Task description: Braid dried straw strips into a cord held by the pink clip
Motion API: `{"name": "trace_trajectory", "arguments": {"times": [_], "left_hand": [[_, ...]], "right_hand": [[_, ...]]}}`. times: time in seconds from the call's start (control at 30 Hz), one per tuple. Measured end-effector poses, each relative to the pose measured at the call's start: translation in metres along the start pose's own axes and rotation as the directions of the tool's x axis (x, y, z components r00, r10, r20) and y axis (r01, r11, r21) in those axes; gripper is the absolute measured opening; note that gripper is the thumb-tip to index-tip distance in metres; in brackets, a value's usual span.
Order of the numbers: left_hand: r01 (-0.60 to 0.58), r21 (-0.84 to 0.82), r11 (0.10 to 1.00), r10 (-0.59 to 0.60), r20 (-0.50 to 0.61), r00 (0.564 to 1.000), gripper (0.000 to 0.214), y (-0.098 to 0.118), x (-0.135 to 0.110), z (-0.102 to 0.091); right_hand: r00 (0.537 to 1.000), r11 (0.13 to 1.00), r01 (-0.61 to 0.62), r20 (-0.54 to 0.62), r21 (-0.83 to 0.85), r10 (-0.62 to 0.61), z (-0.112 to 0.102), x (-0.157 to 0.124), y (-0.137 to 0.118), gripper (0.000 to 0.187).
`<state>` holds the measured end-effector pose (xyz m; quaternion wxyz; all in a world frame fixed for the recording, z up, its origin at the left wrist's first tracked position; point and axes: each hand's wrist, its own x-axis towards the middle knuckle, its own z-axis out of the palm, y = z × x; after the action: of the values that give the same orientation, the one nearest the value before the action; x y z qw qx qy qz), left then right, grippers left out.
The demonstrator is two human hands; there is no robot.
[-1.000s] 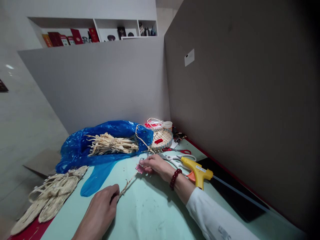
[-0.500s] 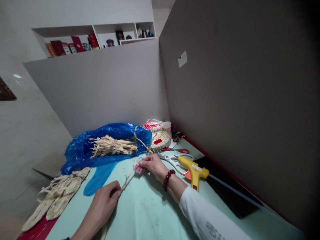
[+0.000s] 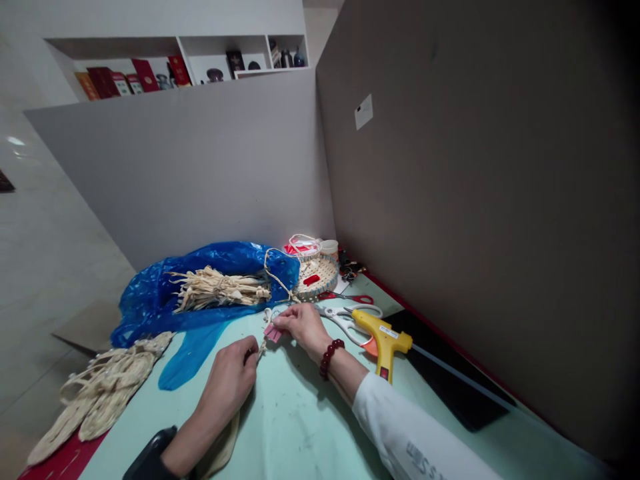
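My left hand (image 3: 227,382) rests on the pale green tabletop (image 3: 300,427) and pinches a twisted straw cord (image 3: 261,347) near its upper end. A flat strip of straw (image 3: 223,450) trails from under that hand toward me. My right hand (image 3: 303,327), with a dark red bead bracelet (image 3: 330,355) at the wrist, holds a small pink clip (image 3: 273,332) at the cord's far end. The two hands are close together, a few centimetres apart.
A blue plastic bag (image 3: 200,283) with a bundle of dried straw (image 3: 217,290) lies behind the hands. A small woven basket (image 3: 317,275), white and red scissors (image 3: 345,313) and a yellow glue gun (image 3: 383,337) sit to the right. Woven straw pieces (image 3: 93,400) lie at the left edge. Grey partitions enclose the desk.
My left hand has slid up along the cord toward my right hand, closing the gap between them. My right hand has stayed on the pink clip.
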<state>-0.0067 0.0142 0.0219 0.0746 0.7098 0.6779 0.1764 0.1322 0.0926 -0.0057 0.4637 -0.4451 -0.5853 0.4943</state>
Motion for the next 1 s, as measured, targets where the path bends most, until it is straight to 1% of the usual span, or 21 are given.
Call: {"name": "trace_trajectory", "arguments": {"times": [0.27,0.43,0.53,0.63,0.77,0.93,1.0], "left_hand": [[-0.009,-0.095,0.995,0.003,-0.064,0.998,0.022,0.003,0.002,0.003],[0.005,-0.228,0.974,-0.023,-0.077,0.997,0.024,0.001,0.003,0.006],[0.038,-0.327,0.944,-0.064,-0.069,0.996,0.022,-0.004,0.007,0.01],[0.092,-0.46,0.883,-0.12,-0.031,0.992,0.024,-0.01,0.01,0.015],[0.178,-0.637,0.75,-0.19,0.05,0.981,0.035,-0.011,0.01,0.018],[0.267,-0.769,0.581,-0.276,0.123,0.953,0.045,-0.006,0.006,0.015],[0.272,-0.796,0.541,-0.296,0.122,0.947,0.046,-0.008,0.005,0.015]], "right_hand": [[0.999,0.994,0.024,-0.03,-0.111,-0.027,-0.003,-0.002,-0.007,0.01],[0.999,0.99,0.024,-0.021,-0.139,-0.027,-0.004,-0.003,-0.009,0.011],[1.0,0.989,0.022,-0.013,-0.146,-0.024,-0.004,-0.002,-0.007,0.011],[1.0,0.991,0.017,0.006,-0.136,-0.016,-0.005,-0.001,-0.005,0.013],[0.999,0.994,0.009,0.034,-0.11,-0.005,-0.007,-0.001,-0.001,0.019],[0.999,0.998,-0.007,0.046,-0.069,0.01,-0.011,-0.001,-0.001,0.02],[0.999,0.998,-0.01,0.045,-0.057,0.013,-0.012,0.0,-0.003,0.019]]}}
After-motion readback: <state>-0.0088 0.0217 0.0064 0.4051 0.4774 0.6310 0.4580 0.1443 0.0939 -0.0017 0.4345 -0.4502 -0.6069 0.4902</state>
